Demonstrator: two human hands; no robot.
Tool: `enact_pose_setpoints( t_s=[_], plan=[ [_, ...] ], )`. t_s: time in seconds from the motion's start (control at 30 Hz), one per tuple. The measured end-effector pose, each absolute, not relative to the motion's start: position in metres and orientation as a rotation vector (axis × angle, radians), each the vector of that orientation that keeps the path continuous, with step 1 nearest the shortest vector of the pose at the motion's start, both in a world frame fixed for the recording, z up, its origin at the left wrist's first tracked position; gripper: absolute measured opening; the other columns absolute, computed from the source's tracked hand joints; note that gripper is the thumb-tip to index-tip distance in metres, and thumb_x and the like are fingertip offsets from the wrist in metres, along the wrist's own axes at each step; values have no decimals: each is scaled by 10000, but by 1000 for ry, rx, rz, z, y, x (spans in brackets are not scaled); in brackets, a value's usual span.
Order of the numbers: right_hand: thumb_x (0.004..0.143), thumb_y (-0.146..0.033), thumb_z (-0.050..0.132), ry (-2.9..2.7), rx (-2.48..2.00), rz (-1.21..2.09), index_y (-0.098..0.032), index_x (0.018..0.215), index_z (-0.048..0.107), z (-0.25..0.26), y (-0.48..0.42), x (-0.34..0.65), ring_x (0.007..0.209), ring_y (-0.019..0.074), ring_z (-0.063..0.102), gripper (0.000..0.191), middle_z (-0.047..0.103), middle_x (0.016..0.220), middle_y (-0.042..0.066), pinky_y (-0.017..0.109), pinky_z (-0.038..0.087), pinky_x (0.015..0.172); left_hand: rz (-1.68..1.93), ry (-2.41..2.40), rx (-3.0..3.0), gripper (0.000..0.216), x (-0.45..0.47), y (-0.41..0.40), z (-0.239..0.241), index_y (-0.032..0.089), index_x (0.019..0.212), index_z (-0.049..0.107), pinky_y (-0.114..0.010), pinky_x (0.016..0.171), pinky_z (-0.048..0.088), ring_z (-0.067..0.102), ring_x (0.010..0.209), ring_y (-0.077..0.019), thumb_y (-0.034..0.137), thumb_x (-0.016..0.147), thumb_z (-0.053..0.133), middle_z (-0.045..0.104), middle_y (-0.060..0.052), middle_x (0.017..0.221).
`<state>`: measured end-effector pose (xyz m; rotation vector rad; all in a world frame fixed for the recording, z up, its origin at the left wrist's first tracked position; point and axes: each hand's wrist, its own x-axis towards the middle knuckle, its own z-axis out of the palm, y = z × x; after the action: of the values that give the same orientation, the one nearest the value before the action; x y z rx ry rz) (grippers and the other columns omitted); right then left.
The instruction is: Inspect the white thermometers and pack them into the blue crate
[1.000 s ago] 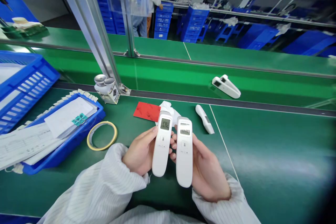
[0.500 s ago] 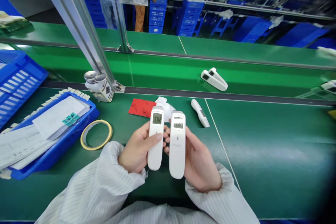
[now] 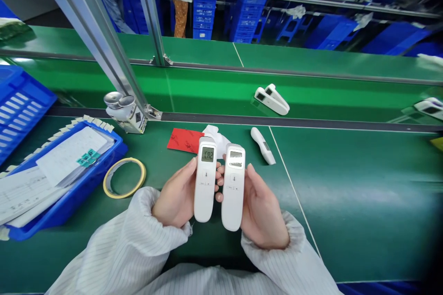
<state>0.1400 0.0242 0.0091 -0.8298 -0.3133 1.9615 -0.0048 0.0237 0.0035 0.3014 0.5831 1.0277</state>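
Holding, above the tabletop (image 3: 363, 226), left thermometer (image 3: 204, 198) in left hand (image 3: 177, 199) and right thermometer (image 3: 232, 203) in right hand (image 3: 263, 216), fingers curled round each; both seemingly light, stiff, slick, best gripped along the sides

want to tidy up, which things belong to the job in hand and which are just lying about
Job in hand:
left infrared thermometer, in left hand
right infrared thermometer, in right hand
likely the loose thermometer beyond

Apparently lying about:
tape roll
red card
blue tray of papers
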Motion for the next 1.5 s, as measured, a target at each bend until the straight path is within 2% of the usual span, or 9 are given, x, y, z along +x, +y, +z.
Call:
enact_pose_setpoints(
  t_s=[0.23,0.4,0.73,0.83,0.97,1.1,1.23,1.33,1.5],
  plan=[
    [947,-468,425,-304,-856,1972,-155,959,728,6,24,141,752,183,608,436,688,908,90,304,513,644,996,526,253,450,-5,26,0,76,969,673,-331,704,496,539,837,-212,454,947,429,569,-131,921],
    [956,-441,409,-270,-850,1986,-132,1013,721,4,25,140,752,180,610,443,689,911,97,296,510,639,998,535,216,469,-4,27,-1,57,984,660,-332,692,503,546,821,-208,434,967,381,572,-136,927],
    [963,-390,414,-242,-843,1977,-97,937,731,1,27,136,755,153,595,432,673,892,97,254,505,651,1026,641,191,446,-5,28,-1,47,975,640,-344,711,538,595,769,-195,389,984,353,609,-146,956],
    [964,-434,411,-229,-871,1970,-100,933,732,0,27,136,781,161,600,464,672,907,96,260,506,667,1029,732,190,466,-5,28,-2,44,973,644,-312,687,541,603,722,-177,411,982,357,625,-145,933],
    [951,-444,443,-286,-945,1975,-97,973,729,2,25,138,775,168,608,450,686,939,105,291,509,723,1072,872,200,414,-4,27,-4,74,926,650,-264,556,516,568,558,-134,434,953,447,625,-88,766],
    [917,-427,530,-419,-970,1916,-169,1046,707,4,20,139,812,186,600,338,684,1002,96,326,510,743,1132,898,268,318,-4,26,-7,111,892,653,-246,557,516,590,590,-136,409,917,545,650,-84,781],
    [893,-362,597,-543,-923,1846,-207,1053,695,4,16,138,838,175,549,243,638,965,59,293,508,682,1173,887,283,255,-4,25,-3,147,1045,654,-230,564,505,597,665,-142,347,908,574,641,-65,811],
    [891,-341,606,-587,-902,1845,-192,1045,700,5,14,137,801,155,522,233,620,931,53,264,496,642,1155,867,309,354,-3,24,1,189,1250,574,-214,521,467,582,657,-136,333,929,538,630,-52,800],
    [902,-346,595,-603,-923,1855,-179,1087,696,6,13,137,792,156,546,269,649,919,67,263,492,655,1152,840,322,391,-2,22,-2,185,1284,557,-205,505,450,577,652,-128,338,924,548,635,-56,809]
  ],
)
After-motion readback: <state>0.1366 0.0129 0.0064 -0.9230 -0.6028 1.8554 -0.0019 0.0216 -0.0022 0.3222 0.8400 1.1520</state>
